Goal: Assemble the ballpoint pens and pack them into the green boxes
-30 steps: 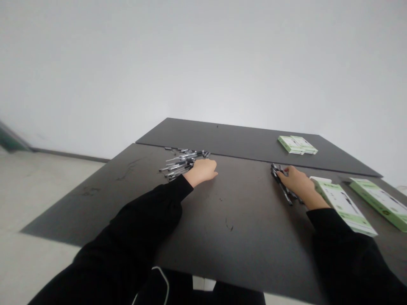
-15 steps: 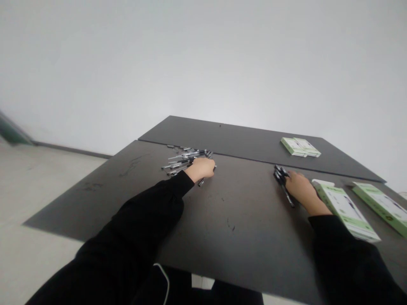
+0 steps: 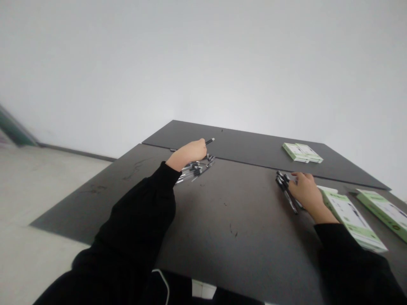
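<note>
My left hand is closed on a pen with a dark grip and a pale tip that points right. It is above a loose pile of clear and black pens, hiding part of it. Toward the right, a small bunch of black-and-clear pens lies slanted on the table. My right hand rests against the right side of this bunch, thumb and fingers curled around it. Its fingertips are partly hidden.
A dark table has a seam across it. Green-and-white boxes lie to the right: one box beside my right wrist, another box farther right. A pair of smaller boxes sits at the back. A white wall stands behind.
My left hand has risen from the pile and moved slightly left and away from me, now with a pen sticking out. My right hand has loosened slightly beside its bunch. The view shifted a little.
</note>
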`<action>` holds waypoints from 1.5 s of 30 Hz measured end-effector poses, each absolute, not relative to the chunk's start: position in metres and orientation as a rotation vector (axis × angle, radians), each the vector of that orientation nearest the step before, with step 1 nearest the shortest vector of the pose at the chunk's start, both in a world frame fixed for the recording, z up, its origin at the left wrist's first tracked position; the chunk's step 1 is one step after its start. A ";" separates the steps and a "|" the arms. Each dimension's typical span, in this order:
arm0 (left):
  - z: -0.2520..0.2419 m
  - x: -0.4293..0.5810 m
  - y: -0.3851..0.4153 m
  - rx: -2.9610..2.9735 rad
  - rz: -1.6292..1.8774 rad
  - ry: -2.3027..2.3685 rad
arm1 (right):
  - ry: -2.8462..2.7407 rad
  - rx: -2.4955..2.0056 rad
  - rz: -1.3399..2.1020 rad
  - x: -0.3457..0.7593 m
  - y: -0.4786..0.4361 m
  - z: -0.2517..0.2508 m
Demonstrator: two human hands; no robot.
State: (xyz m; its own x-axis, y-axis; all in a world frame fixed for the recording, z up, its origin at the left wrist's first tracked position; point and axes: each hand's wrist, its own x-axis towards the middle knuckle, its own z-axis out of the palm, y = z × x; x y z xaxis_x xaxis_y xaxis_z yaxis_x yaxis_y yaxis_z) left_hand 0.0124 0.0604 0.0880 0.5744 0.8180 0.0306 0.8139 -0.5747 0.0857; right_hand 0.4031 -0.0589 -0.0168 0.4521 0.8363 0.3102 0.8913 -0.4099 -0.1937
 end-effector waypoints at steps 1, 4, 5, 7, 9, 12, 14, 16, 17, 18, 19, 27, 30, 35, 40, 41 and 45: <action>0.094 0.006 0.062 2.707 0.170 1.431 | -1.503 -2.299 -0.247 0.393 -0.057 -0.012; 0.110 -0.008 0.063 2.595 0.356 1.488 | -1.760 -2.052 -0.173 0.339 -0.046 0.004; 0.114 -0.011 0.062 2.572 0.388 1.492 | -1.905 -1.915 -0.094 0.314 -0.042 0.009; 0.121 -0.015 0.058 2.555 0.407 1.478 | -2.180 -1.685 0.097 0.258 -0.032 0.017; 0.127 -0.016 0.053 2.544 0.411 1.459 | -2.273 -1.740 0.185 0.204 -0.019 0.023; 0.132 -0.015 0.043 2.550 0.428 1.446 | -2.234 -1.965 0.233 0.149 0.006 0.024; 0.134 -0.015 0.039 2.534 0.439 1.436 | -2.183 -2.060 0.233 0.133 0.024 0.020; 0.135 -0.015 0.036 2.518 0.429 1.423 | -2.136 -2.146 0.231 0.130 0.038 0.014; 0.136 -0.014 0.036 2.517 0.419 1.419 | -2.115 -2.186 0.231 0.130 0.043 0.010; 0.136 -0.014 0.036 2.522 0.408 1.416 | -2.094 -2.224 0.232 0.131 0.046 0.007; 0.136 -0.014 0.036 2.532 0.397 1.413 | -2.075 -2.258 0.233 0.132 0.049 0.003; 0.136 -0.007 0.037 2.563 0.360 1.391 | -2.043 -2.400 0.265 0.142 0.052 -0.008; 0.132 -0.001 0.037 2.572 0.368 1.346 | -2.041 -2.422 0.291 0.159 0.033 -0.008; 0.122 0.012 0.036 2.575 0.470 1.067 | -2.004 -2.330 0.264 0.196 -0.012 0.000; 0.116 0.027 0.031 2.366 0.627 0.572 | -1.831 -1.976 0.220 0.226 -0.032 0.066; 0.115 0.030 0.030 2.297 0.616 0.520 | -1.699 -1.731 0.273 0.229 -0.035 0.085; 0.110 0.037 0.028 2.117 0.656 0.440 | -1.212 -0.930 0.269 0.227 -0.048 0.144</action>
